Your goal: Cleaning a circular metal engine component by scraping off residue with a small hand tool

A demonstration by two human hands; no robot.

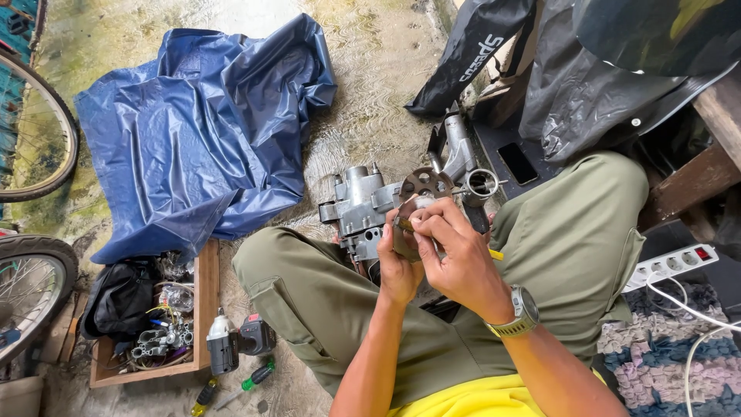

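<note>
I sit cross-legged on a wet concrete floor with a grey metal engine casing (356,207) resting between my knees. My left hand (397,266) grips a small round metal part (405,232) from below. My right hand (455,251), with a watch on the wrist, presses a thin yellow-handled tool (495,254) against that part with pinched fingers. Just beyond my fingers sit a rusty perforated disc (424,182) and a shiny metal ring (482,184), both on the casing.
A crumpled blue tarp (197,123) lies at the left. A wooden tray (204,309) of small parts, a cordless drill (235,340) and screwdrivers (251,380) sit near my left knee. Bicycle wheels (31,286) stand far left; a phone (518,163) and a power strip (671,264) lie at the right.
</note>
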